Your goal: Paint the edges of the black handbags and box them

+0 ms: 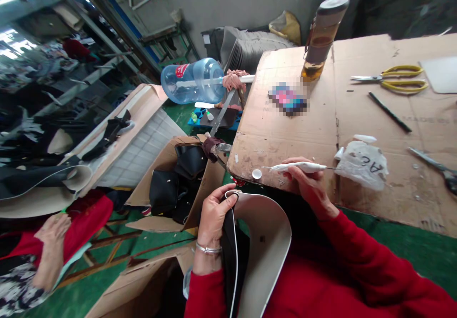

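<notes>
My left hand (214,213) is closed on the top edge of a black bag piece with a grey lining flap (266,237), pinching it near a small metal ring. A white cord runs down from that spot. My right hand (309,184) grips a white pen-shaped tool (298,167) lying level over the near edge of the cardboard-covered table (285,137). A small white cap (256,173) sits on the cardboard just left of the tool. A crumpled plastic bag marked with letters (362,163) lies just right of my right hand.
On the cardboard stand a drink bottle (323,34), yellow-handled scissors (396,77), a black stick (389,112) and metal scissors (433,165). A carton of black bags (178,184) sits lower left, a big water jug (194,80) behind it. Another person's arm (50,246) is at far left.
</notes>
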{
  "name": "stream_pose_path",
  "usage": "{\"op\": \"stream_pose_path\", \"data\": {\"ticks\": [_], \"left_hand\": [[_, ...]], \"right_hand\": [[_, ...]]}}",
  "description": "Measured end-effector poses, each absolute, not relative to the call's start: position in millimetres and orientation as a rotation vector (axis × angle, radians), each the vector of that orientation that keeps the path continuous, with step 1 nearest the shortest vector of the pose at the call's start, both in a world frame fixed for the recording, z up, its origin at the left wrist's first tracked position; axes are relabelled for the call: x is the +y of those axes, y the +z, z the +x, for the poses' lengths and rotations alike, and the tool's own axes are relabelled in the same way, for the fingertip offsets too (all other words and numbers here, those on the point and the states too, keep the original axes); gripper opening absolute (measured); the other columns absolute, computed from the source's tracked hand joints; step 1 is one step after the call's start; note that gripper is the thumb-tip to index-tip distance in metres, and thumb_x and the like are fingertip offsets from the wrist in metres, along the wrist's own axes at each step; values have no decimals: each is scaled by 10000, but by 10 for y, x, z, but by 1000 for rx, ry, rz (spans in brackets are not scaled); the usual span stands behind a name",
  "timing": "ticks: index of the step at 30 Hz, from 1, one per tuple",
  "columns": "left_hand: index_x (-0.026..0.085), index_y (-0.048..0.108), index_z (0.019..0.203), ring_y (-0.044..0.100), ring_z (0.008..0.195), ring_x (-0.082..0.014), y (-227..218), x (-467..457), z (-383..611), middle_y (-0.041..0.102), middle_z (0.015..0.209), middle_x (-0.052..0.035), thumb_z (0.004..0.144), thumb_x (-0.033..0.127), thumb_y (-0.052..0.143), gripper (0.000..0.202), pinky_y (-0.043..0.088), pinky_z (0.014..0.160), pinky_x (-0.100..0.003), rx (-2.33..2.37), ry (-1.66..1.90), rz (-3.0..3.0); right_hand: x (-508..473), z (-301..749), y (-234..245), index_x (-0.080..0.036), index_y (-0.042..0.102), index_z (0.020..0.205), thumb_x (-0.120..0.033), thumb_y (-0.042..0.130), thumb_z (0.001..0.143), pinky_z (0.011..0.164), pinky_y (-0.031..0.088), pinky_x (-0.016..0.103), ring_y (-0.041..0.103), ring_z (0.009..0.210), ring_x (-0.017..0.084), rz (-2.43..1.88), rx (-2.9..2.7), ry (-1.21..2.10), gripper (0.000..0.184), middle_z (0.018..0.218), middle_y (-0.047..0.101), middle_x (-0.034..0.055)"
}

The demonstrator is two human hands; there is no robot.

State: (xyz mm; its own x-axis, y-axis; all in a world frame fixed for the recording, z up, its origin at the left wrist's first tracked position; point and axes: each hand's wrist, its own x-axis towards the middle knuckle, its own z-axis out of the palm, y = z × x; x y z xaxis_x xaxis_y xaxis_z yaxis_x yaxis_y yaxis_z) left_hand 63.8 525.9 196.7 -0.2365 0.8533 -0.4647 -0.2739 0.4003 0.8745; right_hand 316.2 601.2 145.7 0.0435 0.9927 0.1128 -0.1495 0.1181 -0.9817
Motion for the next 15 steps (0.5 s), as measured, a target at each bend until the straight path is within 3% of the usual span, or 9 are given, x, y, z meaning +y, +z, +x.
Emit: {"op": "stream_pose_path", "data": {"ticks": [5,10,15], "left_hand": [[156,800,1027,659,615,-128,2011,5212,521,761,810,-33,590,272,951,477,511,576,-213,1445,1214,527],[164,759,969,683,641,-149,2274,5040,-25,762,810,-18,484,256,963,533,544,624,-242,1573,1565,343],[197,720,965,681,692,-140,2618,4495,-619,750,828,23,569,176,858,420,554,722,-242,1797,1961,173]], "right_hand": [[5999,3157,1483,-196,763,943,-420,768,898,547,505,270,636,637,180,-1035,-1131,1139,228,821,736,36],[5970,3175,1459,-202,765,947,-433,759,899,546,485,278,630,622,188,-1074,-1099,1122,236,767,734,36],[5944,3207,1425,-211,775,909,-482,768,872,558,503,337,652,626,222,-1150,-1088,1065,274,756,729,66]]}}
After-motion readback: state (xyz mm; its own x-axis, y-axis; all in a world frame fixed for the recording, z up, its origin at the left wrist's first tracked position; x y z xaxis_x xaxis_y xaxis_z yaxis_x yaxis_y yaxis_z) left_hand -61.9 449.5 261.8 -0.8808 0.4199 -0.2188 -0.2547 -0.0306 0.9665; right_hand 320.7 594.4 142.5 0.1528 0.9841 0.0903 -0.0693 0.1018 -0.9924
